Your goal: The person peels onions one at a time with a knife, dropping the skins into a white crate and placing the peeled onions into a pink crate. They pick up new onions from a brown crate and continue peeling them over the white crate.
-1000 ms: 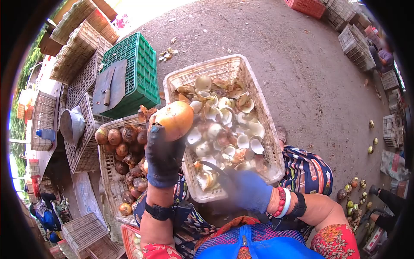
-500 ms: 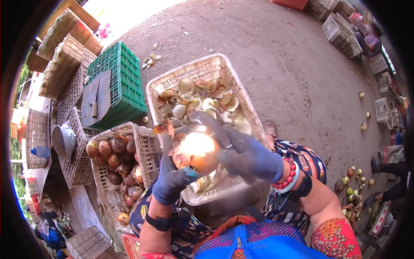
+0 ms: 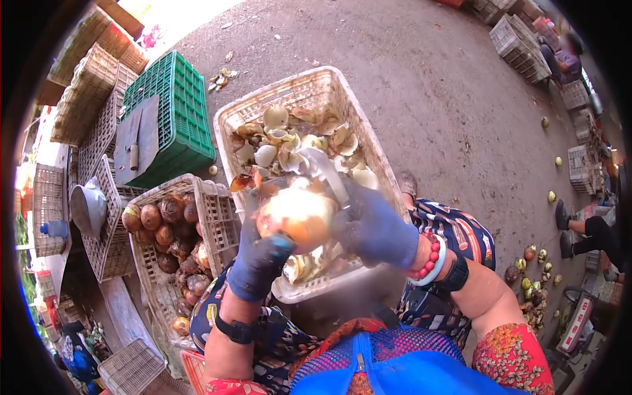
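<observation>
Both hands wear blue gloves with dark, dirty fingers. My left hand (image 3: 260, 260) is wrapped round a large, brightly lit onion (image 3: 296, 217), its thumb on the near side. At the onion's right side is my right hand (image 3: 372, 227), fingers curled and partly blurred. A pale, curved strip (image 3: 326, 172) rises from its fingers; whether it is a blade or a peel is unclear. Loose reddish skin (image 3: 245, 180) sticks out at the onion's upper left. Below the hands stands a white crate (image 3: 368, 131) holding onion peels (image 3: 283, 141).
A crate of unpeeled onions (image 3: 168, 227) stands at the left. Behind it, a knife (image 3: 134, 148) lies on a board on a green crate (image 3: 191, 105). Onions (image 3: 533, 283) are scattered on the ground at the right. People are at the right edge, one seated (image 3: 565, 60).
The crates have shifted slightly left and up in view. The pale strip now stands out above my right hand, which stays close to the onion. My left hand keeps its hold.
</observation>
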Available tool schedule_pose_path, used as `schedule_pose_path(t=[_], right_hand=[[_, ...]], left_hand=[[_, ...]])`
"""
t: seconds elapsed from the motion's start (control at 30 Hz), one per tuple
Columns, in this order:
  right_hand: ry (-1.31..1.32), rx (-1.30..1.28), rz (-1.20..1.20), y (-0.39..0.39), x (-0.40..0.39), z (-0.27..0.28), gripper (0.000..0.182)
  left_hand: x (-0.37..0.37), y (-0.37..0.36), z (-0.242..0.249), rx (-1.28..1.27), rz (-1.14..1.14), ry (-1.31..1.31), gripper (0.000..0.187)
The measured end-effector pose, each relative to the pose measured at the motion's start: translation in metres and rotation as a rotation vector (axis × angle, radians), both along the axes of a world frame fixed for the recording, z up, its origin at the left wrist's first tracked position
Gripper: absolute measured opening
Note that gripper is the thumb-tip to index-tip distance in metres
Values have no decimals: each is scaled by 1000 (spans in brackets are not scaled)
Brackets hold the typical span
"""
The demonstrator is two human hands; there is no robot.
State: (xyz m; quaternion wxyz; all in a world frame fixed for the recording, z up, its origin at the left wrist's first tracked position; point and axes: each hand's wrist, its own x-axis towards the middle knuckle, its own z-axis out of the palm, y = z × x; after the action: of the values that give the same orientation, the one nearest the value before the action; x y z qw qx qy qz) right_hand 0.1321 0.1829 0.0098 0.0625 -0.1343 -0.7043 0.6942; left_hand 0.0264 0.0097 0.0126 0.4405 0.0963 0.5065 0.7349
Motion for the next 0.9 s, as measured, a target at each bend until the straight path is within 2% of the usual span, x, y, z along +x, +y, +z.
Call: schedule_pose_path(t=[0.03, 0.07, 0.17, 0.23, 0.3, 0.33, 0.4, 0.47, 0.5, 0.57, 0.6, 0.63, 0.67, 0.77, 0.8, 0.87, 0.9], right_hand=[[-73, -105, 2, 0, -1, 4, 37], [-120, -84, -19, 2, -2, 20, 35], [-97, -127, 27, 11, -5, 9, 62], [-127, -40, 29, 14, -9, 8, 72], [-188, 98, 16, 15, -11, 11, 74], [-205, 133, 20, 16, -11, 12, 75], [-191, 65, 82, 15, -12, 15, 77], [-225, -153, 115, 17, -10, 22, 62], [-264, -337, 114, 20, -6, 28, 47], [-274, -604, 102, 25, -3, 32, 48], [-248, -689, 94, 26, -2, 31, 66], [-225, -774, 85, 26, -1, 30, 85], [-116, -903, 55, 25, 2, 27, 75], [-145, -990, -47, 29, 5, 14, 71], [-309, -857, 99, 44, 3, 6, 67], [-184, -185, -62, 22, -2, 6, 44], [-128, -106, -92, 15, -3, 7, 41]], left_hand=[[2, -1, -1, 103, 24, -117, 86], [1, 0, -4, 141, -16, -46, 78], [-5, 0, -21, 328, 37, -285, 68], [-11, -5, -48, -58, 17, 230, 53], [-24, 2, -14, 24, -31, -6, 47], [-19, 8, -4, 26, 25, -20, 47], [-25, -8, -50, -58, -65, 331, 51], [-19, -4, -33, 89, -65, 23, 56], [-16, -1, -30, 190, -77, -80, 57], [-13, 3, -26, 397, -107, -275, 58], [-10, 2, -27, 340, -40, -240, 52], [-6, 5, -30, 202, 19, 38, 48], [-2, 10, -33, 58, 79, 311, 43], [-17, 3, -27, -365, 46, 1164, 40], [-18, 2, -26, -330, 41, 859, 54], [-24, -1, -19, -299, -43, 667, 63], [-27, -2, -15, -291, -80, 571, 68]])
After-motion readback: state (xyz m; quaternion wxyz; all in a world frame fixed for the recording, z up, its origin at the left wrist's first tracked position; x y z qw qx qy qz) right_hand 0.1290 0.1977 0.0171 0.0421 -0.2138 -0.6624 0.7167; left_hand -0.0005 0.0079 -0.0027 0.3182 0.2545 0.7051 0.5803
